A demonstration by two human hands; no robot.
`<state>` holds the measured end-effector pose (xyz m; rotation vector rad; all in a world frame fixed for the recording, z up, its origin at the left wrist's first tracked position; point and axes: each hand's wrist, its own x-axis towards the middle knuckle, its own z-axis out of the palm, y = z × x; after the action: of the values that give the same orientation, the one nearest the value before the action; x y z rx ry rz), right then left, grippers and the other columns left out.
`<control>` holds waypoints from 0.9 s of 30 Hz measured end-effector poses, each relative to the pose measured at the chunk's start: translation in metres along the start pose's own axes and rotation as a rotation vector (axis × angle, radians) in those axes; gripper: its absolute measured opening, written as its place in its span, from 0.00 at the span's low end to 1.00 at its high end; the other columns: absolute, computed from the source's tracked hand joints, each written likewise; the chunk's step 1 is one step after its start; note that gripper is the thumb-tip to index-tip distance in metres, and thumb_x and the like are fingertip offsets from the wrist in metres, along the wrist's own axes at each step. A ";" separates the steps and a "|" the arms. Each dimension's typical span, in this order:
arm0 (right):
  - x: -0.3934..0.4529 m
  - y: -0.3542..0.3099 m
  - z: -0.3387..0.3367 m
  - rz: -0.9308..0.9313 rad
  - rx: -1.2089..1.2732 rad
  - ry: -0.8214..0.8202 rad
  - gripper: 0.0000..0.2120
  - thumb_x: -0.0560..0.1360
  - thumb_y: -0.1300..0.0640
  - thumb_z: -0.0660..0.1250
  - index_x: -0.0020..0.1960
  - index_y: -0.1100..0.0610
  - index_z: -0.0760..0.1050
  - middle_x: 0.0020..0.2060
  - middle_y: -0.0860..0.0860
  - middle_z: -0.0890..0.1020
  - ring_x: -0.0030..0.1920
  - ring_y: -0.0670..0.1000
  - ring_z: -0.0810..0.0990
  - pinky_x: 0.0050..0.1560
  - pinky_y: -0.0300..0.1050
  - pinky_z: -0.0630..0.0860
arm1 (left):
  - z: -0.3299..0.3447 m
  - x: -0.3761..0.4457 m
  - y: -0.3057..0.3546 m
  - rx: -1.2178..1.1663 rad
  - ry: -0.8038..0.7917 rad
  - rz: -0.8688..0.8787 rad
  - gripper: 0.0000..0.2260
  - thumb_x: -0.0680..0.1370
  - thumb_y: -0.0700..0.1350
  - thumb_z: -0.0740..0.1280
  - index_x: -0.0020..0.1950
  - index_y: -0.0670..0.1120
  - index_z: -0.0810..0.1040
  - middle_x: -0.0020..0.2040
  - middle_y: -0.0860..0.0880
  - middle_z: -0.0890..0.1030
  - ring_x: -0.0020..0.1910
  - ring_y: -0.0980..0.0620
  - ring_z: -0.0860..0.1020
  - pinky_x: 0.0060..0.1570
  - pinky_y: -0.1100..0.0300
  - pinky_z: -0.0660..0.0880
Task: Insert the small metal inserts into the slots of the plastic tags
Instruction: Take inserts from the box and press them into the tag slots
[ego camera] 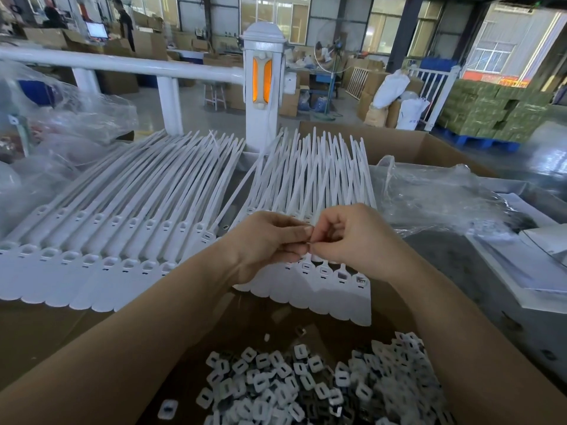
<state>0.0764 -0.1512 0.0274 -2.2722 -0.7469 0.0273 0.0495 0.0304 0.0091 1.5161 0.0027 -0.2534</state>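
Observation:
Two fanned rows of white plastic tags with long tails lie on the table: a left row [92, 265] and a right row [325, 283]. My left hand [270, 240] and my right hand [349, 237] meet fingertip to fingertip above the right row, fingers curled, pinching something tiny between them that I cannot make out. One tag at the right end [361, 282] shows a dark insert in its slot. A pile of small square metal inserts [306, 384] fills the cardboard tray nearest me, under my forearms.
Crumpled clear plastic bags lie at the left [61, 118] and right [435, 194]. An open cardboard box [429, 145] stands behind the right row. A white railing post [264, 87] rises behind the tags. White sheets [527, 265] lie at the right edge.

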 end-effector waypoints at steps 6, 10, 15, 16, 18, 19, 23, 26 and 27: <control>0.002 0.007 0.004 -0.031 -0.029 0.041 0.11 0.70 0.60 0.78 0.37 0.47 0.79 0.34 0.43 0.84 0.36 0.43 0.83 0.38 0.34 0.79 | -0.003 0.006 0.008 -0.036 -0.012 -0.152 0.04 0.74 0.36 0.72 0.48 0.40 0.83 0.37 0.45 0.85 0.34 0.55 0.83 0.34 0.65 0.79; 0.002 0.020 0.004 0.102 0.158 0.095 0.08 0.73 0.63 0.74 0.44 0.50 0.80 0.39 0.47 0.85 0.41 0.43 0.83 0.42 0.36 0.80 | 0.001 0.011 0.010 0.067 0.033 -0.131 0.05 0.72 0.36 0.74 0.47 0.42 0.84 0.38 0.46 0.85 0.34 0.55 0.82 0.35 0.65 0.79; 0.005 0.039 0.004 0.403 0.318 0.285 0.09 0.80 0.65 0.63 0.50 0.52 0.77 0.45 0.49 0.84 0.47 0.49 0.83 0.45 0.41 0.78 | 0.026 0.020 0.009 0.379 -0.018 -0.058 0.03 0.72 0.38 0.76 0.45 0.43 0.85 0.37 0.49 0.85 0.33 0.58 0.81 0.35 0.67 0.76; 0.006 0.040 0.003 0.419 0.343 0.280 0.08 0.80 0.64 0.63 0.51 0.53 0.77 0.45 0.50 0.84 0.48 0.50 0.83 0.47 0.43 0.80 | 0.031 0.022 0.009 0.420 -0.028 -0.044 0.02 0.73 0.38 0.75 0.45 0.42 0.85 0.36 0.49 0.84 0.31 0.59 0.80 0.34 0.68 0.76; 0.006 0.042 0.003 0.433 0.376 0.279 0.07 0.81 0.63 0.63 0.52 0.53 0.78 0.45 0.50 0.85 0.48 0.51 0.84 0.51 0.49 0.81 | 0.040 0.026 0.009 0.510 -0.052 -0.029 0.01 0.74 0.38 0.74 0.44 0.43 0.85 0.35 0.49 0.84 0.29 0.61 0.79 0.32 0.70 0.74; 0.006 0.042 0.002 0.433 0.390 0.283 0.07 0.80 0.63 0.64 0.52 0.54 0.78 0.45 0.50 0.85 0.48 0.52 0.84 0.52 0.50 0.82 | 0.043 0.027 0.010 0.561 -0.061 -0.030 0.02 0.74 0.38 0.74 0.43 0.44 0.85 0.35 0.50 0.83 0.28 0.61 0.78 0.31 0.70 0.74; 0.006 0.044 0.003 0.412 0.389 0.291 0.06 0.80 0.62 0.65 0.52 0.53 0.78 0.45 0.50 0.85 0.47 0.50 0.84 0.52 0.48 0.82 | 0.051 0.032 0.011 0.728 -0.061 -0.047 0.03 0.74 0.39 0.74 0.41 0.46 0.85 0.33 0.52 0.81 0.29 0.58 0.76 0.31 0.67 0.73; 0.008 0.045 0.003 0.416 0.385 0.298 0.06 0.80 0.62 0.65 0.51 0.53 0.78 0.45 0.50 0.85 0.46 0.49 0.84 0.51 0.47 0.82 | 0.054 0.033 0.012 0.774 -0.057 -0.054 0.03 0.73 0.40 0.74 0.46 0.43 0.86 0.33 0.51 0.81 0.30 0.56 0.75 0.33 0.64 0.73; 0.008 0.045 0.004 0.418 0.391 0.301 0.06 0.80 0.62 0.65 0.51 0.53 0.78 0.44 0.50 0.85 0.46 0.49 0.84 0.49 0.46 0.82 | 0.054 0.033 0.012 0.775 -0.060 -0.058 0.04 0.73 0.40 0.75 0.47 0.43 0.86 0.32 0.52 0.80 0.30 0.57 0.75 0.32 0.65 0.73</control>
<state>0.1052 -0.1702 -0.0032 -1.9564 -0.0892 0.0242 0.0756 -0.0280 0.0187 2.2800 -0.1107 -0.3710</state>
